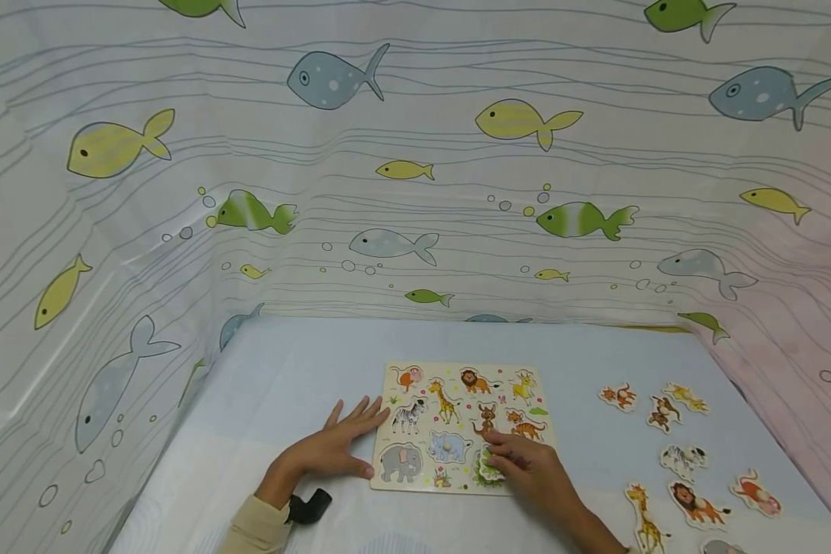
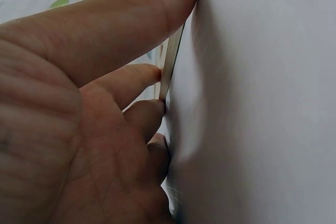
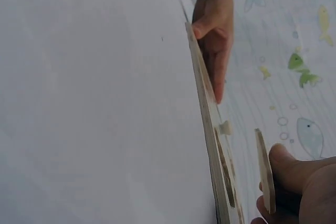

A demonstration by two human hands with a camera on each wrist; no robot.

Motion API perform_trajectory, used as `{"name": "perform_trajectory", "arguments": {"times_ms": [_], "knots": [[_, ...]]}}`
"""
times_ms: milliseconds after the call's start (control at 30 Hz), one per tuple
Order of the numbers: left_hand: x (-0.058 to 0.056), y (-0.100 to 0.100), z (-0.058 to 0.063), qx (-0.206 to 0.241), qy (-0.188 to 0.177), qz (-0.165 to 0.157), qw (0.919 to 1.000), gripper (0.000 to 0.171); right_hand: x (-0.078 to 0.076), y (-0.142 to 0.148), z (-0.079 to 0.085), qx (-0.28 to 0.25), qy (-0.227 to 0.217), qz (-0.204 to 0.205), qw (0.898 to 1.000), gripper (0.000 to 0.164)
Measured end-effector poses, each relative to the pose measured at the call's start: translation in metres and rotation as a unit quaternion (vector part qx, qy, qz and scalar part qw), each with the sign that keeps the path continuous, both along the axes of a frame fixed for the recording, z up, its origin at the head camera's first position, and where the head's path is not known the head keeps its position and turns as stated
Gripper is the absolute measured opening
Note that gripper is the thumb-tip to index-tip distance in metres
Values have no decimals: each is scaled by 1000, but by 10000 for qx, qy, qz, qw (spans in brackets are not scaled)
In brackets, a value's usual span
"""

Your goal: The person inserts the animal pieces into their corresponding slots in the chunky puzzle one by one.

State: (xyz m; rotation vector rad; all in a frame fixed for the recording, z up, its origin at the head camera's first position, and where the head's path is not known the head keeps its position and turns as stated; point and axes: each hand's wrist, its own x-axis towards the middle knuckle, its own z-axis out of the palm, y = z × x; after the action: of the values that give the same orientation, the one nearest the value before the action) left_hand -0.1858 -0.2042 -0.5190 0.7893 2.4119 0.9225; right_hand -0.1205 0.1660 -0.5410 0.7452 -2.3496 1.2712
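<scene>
A wooden animal puzzle board (image 1: 425,431) lies flat on the table. My left hand (image 1: 335,442) rests at its left side, fingers spread, thumb and fingertips at the edge; in the left wrist view the fingers (image 2: 128,85) meet the board's side (image 2: 169,64). My right hand (image 1: 536,469) pinches a green puzzle piece (image 1: 488,465) over the board's lower right recess. In the right wrist view this thin piece (image 3: 265,174) is held tilted, apart from the board (image 3: 207,114). A rhino piece with a knob (image 1: 447,447) sits in the board's lower middle.
Loose puzzle pieces lie to the right: a tiger (image 1: 619,396), a kangaroo (image 1: 663,414), a yellow animal (image 1: 685,397), a zebra (image 1: 684,459), a lion (image 1: 695,505), a giraffe (image 1: 644,515), a monkey (image 1: 757,492) and a partly cut-off grey piece (image 1: 722,547). Fish-printed sheeting (image 1: 457,208) surrounds the table.
</scene>
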Motion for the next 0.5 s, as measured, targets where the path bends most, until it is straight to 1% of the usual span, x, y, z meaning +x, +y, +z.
{"name": "perform_trajectory", "arguments": {"times_ms": [100,133,267,400,500], "knots": [[0,0,0,-15,-9,5,10000,101,1,-3,-1,-55,-178,-1,9998,11],[0,0,0,-25,-7,9,10000,101,2,-3,-1,-44,-179,-4,9998,11],[-1,0,-1,-50,18,18,10000,102,1,-5,-2,76,-32,16,10000,16],[-1,0,-1,-46,30,7,10000,102,1,-6,-4,337,113,38,9994,17],[-1,0,0,-63,22,2,10000,102,2,-7,-6,540,128,-13,9985,17]]}}
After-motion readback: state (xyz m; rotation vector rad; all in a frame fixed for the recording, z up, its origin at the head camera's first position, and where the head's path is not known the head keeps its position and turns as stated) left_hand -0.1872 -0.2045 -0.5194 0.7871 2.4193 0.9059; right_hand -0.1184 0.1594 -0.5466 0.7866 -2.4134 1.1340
